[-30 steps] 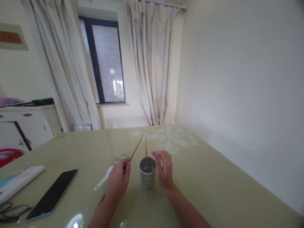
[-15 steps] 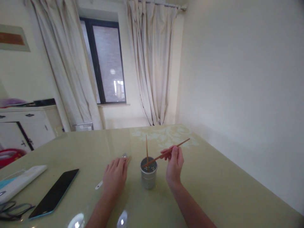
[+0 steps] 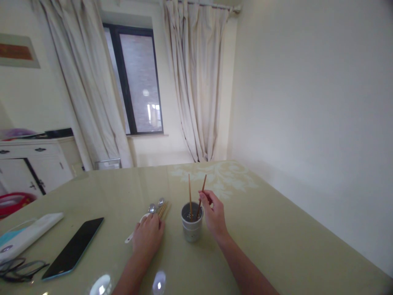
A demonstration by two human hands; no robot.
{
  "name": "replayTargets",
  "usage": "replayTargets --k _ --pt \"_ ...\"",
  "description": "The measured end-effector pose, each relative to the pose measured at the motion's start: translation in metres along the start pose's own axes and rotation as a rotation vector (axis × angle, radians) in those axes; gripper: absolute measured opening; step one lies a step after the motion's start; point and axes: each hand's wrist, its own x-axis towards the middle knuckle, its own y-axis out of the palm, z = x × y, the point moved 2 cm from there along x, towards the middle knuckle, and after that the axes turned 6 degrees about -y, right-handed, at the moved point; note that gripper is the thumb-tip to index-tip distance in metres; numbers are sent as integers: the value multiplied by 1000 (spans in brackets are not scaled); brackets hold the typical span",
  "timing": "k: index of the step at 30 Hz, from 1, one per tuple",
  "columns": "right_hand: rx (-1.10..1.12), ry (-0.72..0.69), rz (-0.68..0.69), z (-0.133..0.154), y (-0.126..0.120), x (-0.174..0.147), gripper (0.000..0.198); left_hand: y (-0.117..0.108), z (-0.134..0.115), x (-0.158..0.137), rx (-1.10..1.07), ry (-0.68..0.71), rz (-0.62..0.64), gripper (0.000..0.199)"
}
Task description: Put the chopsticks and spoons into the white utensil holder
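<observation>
A grey metal holder (image 3: 192,232) with holes in its base stands upright on the table. A lighter wooden chopstick (image 3: 190,192) leans inside it. My right hand (image 3: 215,212) pinches a reddish-brown chopstick (image 3: 204,183) near its upper part, and the lower end is inside the holder. To the left, my left hand (image 3: 148,234) is closed over a bunch of wooden chopsticks (image 3: 162,209) on the table; its fingertips are partly hidden. Beyond its fingers show two metal spoons (image 3: 152,208). A white spoon (image 3: 129,238) sticks out beneath this hand.
On the left of the glossy green table (image 3: 245,254) lie a dark phone or tablet (image 3: 73,249), a white power strip-like object (image 3: 33,234) and eyeglasses (image 3: 21,269). A wall (image 3: 313,123) borders the table's right side; curtains (image 3: 199,82) hang beyond the far edge.
My right hand has swung the reddish-brown chopstick from a slanted pose across the rim to nearly upright in the holder. My left hand has drawn back slightly, uncovering the metal spoons and chopsticks.
</observation>
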Motion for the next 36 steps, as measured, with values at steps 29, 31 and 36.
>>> replayTargets --k 29,31,36 --pt "140 177 101 -19 8 1 29 -10 -18 -7 -95 142 72 26" --pt "118 143 65 -16 6 3 25 -10 -19 -8 -92 141 75 25" --pt "91 86 30 -10 4 4 25 -11 -20 -8 -107 140 74 24"
